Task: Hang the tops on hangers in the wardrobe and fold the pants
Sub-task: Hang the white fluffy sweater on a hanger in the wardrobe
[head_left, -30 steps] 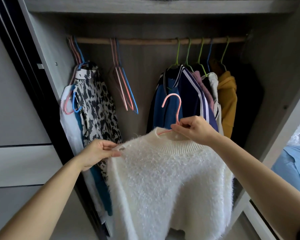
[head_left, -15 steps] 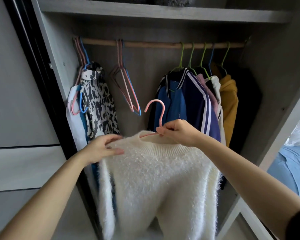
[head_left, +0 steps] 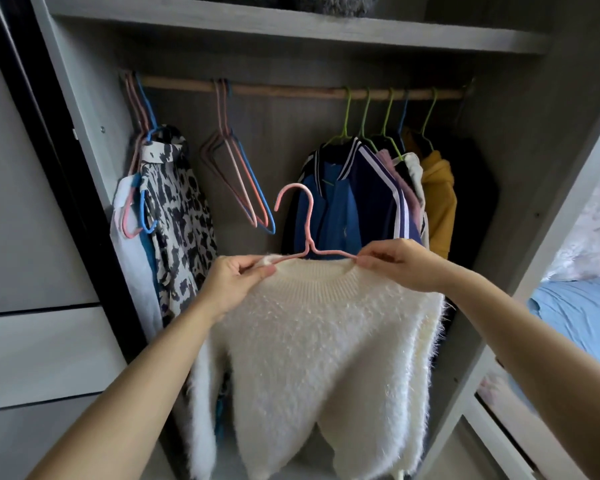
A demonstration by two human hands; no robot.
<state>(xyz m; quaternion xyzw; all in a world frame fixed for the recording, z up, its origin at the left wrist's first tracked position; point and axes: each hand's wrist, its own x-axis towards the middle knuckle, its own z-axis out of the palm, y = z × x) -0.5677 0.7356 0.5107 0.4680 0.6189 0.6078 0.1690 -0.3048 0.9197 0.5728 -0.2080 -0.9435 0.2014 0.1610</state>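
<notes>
A fluffy white sweater (head_left: 319, 348) hangs in front of the open wardrobe on a pink hanger (head_left: 307, 230), whose hook stands free below the wooden rail (head_left: 284, 91). My left hand (head_left: 236, 282) pinches the sweater's left shoulder at the collar over the hanger's arm. On the other side my right hand (head_left: 395, 263) pinches the right end of the collar and the hanger wire. The hanger's arms run inside the neckline, mostly hidden by the knit.
Empty pink and blue hangers (head_left: 243, 181) hang at the rail's middle left. A black-and-white patterned top (head_left: 177, 216) hangs at the far left. Blue, purple, white and yellow tops (head_left: 378, 199) on green hangers fill the right. A shelf (head_left: 291, 26) lies above. A blue bed (head_left: 575, 317) shows at right.
My left hand has moved up to the collar's left side and my right hand has slid right along the hanger. The sweater now sits more squarely on the hanger, its hook fully exposed.
</notes>
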